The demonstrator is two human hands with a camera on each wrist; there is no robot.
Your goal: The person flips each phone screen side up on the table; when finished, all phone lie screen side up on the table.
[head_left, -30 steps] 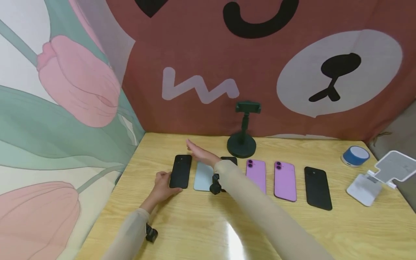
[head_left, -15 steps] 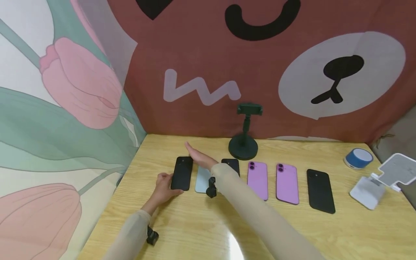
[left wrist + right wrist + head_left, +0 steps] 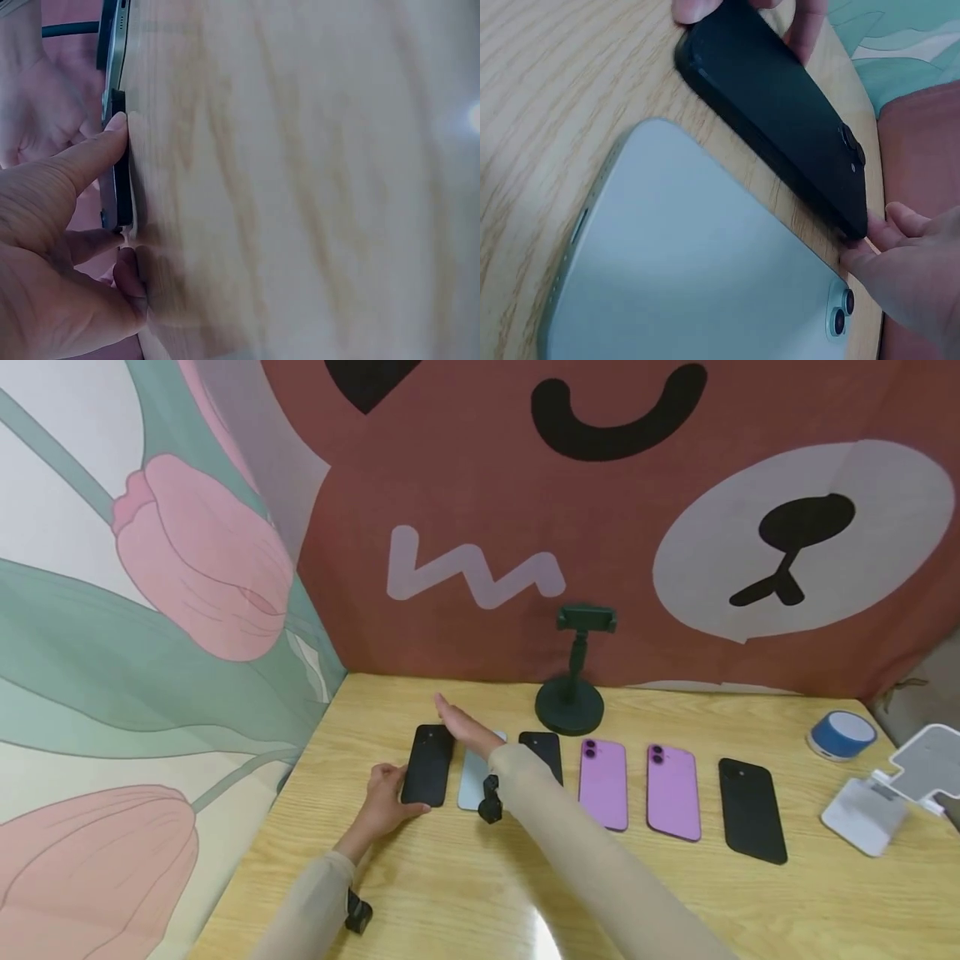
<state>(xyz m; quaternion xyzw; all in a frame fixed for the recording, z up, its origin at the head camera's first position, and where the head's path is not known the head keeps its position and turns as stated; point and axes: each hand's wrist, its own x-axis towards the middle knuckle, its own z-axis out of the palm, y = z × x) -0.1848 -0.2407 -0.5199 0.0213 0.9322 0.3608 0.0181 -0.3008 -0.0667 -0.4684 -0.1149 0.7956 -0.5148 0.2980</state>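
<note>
Your left hand [image 3: 385, 802] pinches the matte black, rounded-corner phone [image 3: 429, 766] at its lower left corner, on the pale wood-grain table [image 3: 450, 877]; the right wrist view cuts off those fingers at its top edge. Your right hand [image 3: 467, 731] touches the phone's camera end; contact is partly hidden, so whether it pinches you cannot tell. Your beige right sleeve [image 3: 600, 860] hides part of a second dark phone [image 3: 543, 750]. The glossy pale blue phone [image 3: 697, 255], just beside, runs out of the right wrist view
</note>
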